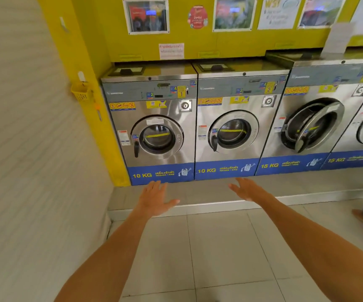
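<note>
The left hand (154,199) and the right hand (247,189) reached forward, fingers spread wide, holding nothing. The stainless-steel front-loading washer with the blue 10 KG base band (172,118) (its round glass door (157,138) closed) stood just beyond the left hand, not touched. The right hand hung to the lower right of that washer, above the pale tiled floor (219,247).

Steel 10 KG washer (154,131), leftmost, round glass door shut

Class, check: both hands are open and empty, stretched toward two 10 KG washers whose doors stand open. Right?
No: the head view shows washer 1's door and washer 2's door shut. The left hand and right hand are open, empty.
</note>
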Demonstrator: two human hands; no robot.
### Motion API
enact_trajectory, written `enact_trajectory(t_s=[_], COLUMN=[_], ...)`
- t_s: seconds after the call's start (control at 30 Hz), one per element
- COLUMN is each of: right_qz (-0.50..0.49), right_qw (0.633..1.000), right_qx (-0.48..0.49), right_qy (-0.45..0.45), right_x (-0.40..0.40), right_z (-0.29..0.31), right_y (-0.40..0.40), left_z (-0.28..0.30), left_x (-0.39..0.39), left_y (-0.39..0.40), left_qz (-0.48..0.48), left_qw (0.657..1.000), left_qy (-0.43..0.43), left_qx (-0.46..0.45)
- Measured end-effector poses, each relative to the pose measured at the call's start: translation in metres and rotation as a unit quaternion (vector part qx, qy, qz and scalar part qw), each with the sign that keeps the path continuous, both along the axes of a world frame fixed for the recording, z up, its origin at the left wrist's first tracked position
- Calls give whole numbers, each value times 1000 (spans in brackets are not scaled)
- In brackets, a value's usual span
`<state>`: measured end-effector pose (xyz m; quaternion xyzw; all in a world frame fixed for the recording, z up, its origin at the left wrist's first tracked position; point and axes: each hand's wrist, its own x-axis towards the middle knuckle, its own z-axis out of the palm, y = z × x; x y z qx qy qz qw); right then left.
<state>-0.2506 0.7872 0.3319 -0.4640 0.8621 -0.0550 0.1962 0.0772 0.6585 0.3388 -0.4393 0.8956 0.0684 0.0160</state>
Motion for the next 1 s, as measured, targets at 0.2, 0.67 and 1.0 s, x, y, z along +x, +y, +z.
enact_trajectory(t_s=[0.2,0.67,1.0], right_qz=[-21,-10,-76], right_qw=[997,999,991], right_qx=[67,39,-9], right_qy=[20,17,-108], right_x=[-106,-286,-355], right_z=[-20,1,-70], right_y=[-102,-300,-419], left_z=[-10,-17,-42], left_x=[-89,-279,-400], left_y=[-108,-321,-474], left_qz=[13,-32,-191], left_qw=[1000,999,966], left_qy=[3,5,-171], left_qx=[9,-1,-27])
